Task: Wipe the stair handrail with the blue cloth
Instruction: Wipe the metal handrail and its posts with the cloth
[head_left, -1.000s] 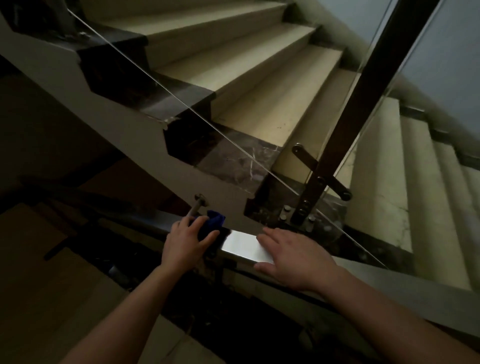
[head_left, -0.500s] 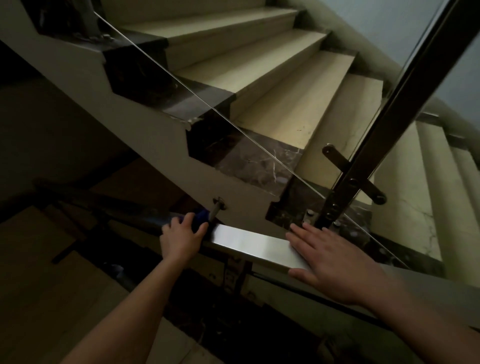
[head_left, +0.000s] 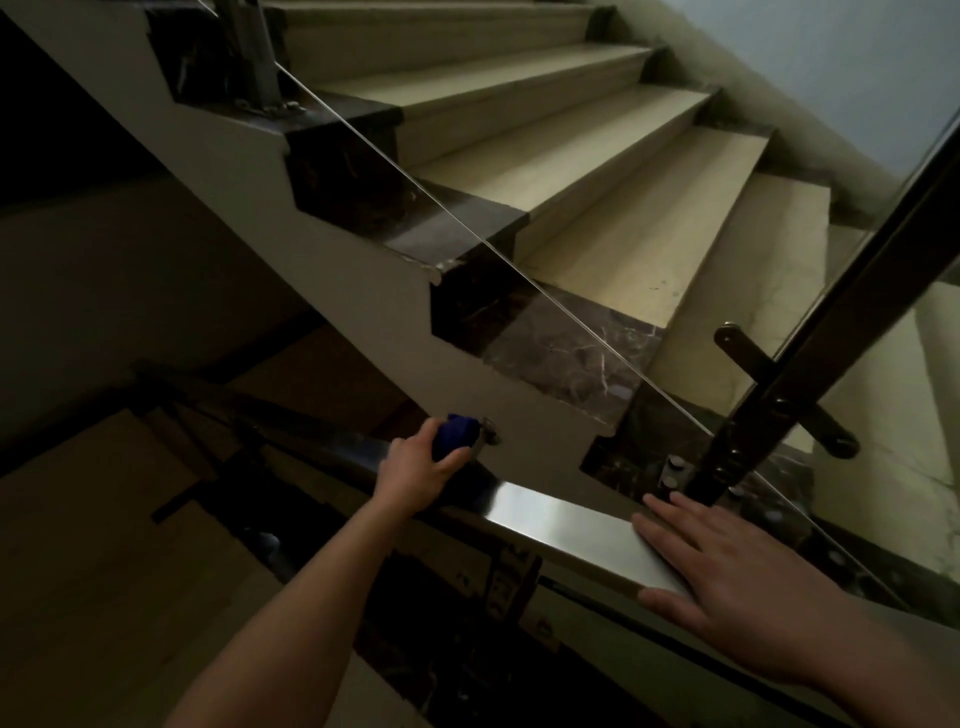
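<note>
Dim beige stone stairs (head_left: 597, 171) rise behind the flat brushed-steel handrail (head_left: 561, 525), where the left hand (head_left: 415, 467) at nine o'clock clutches the crumpled blue cloth (head_left: 454, 434) against it while the right hand (head_left: 737, 582) lies flat, fingers spread.

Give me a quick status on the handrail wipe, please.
Left hand shut on blue cloth, pressed to handrail. Right hand flat, open on rail. Nothing in the way.

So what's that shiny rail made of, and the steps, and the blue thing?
The handrail looks like brushed metal, probably stainless steel: flat and grey, with a bright reflected streak. The steps look like polished cream stone or tile, edged in dark veined marble, judging by the pale veins. The blue cloth, bunched in the left hand, looks like soft fabric.
</note>
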